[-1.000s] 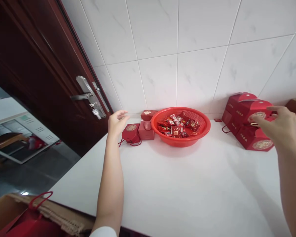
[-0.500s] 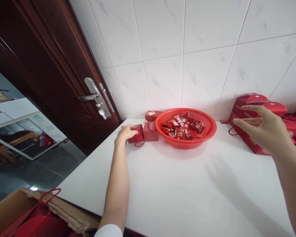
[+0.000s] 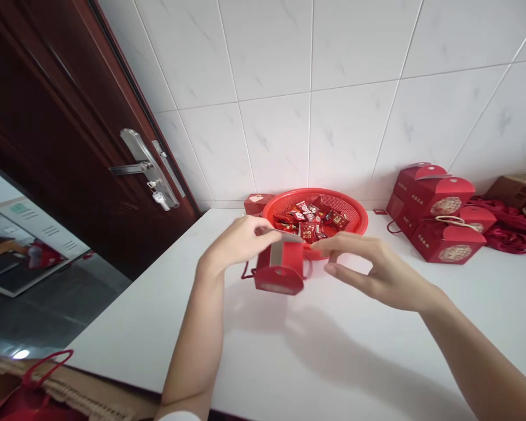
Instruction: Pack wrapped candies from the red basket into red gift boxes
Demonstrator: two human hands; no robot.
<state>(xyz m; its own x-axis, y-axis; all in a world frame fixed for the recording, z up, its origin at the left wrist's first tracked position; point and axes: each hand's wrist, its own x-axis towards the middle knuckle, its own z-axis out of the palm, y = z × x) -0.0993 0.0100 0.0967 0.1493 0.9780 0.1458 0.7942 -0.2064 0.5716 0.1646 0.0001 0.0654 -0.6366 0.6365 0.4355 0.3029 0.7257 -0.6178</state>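
Observation:
My left hand (image 3: 245,241) grips a small red gift box (image 3: 279,279) from its upper left side. The box is held tilted above the white table (image 3: 263,374), its top flaps standing apart, and a dark red cord loop hangs at its left. My right hand (image 3: 368,266) hovers just right of the box, thumb and fingers apart, close to a pale red loop on that side. Behind both hands is a red plastic basket (image 3: 360,225) with wrapped candies (image 3: 309,229) in it, partly covered by the hands and box.
Another red box (image 3: 256,202) stands against the tiled wall, left of the basket. Several red boxes (image 3: 442,202) are stacked at the right, near dark red cloth (image 3: 511,225). A cardboard carton (image 3: 109,394) holding red items sits at the lower left. A brown door (image 3: 70,117) stands left.
My left hand has moved right and nearer, lifting a red box from the table's left side. My right hand has come left towards that box. The view has shifted slightly right.

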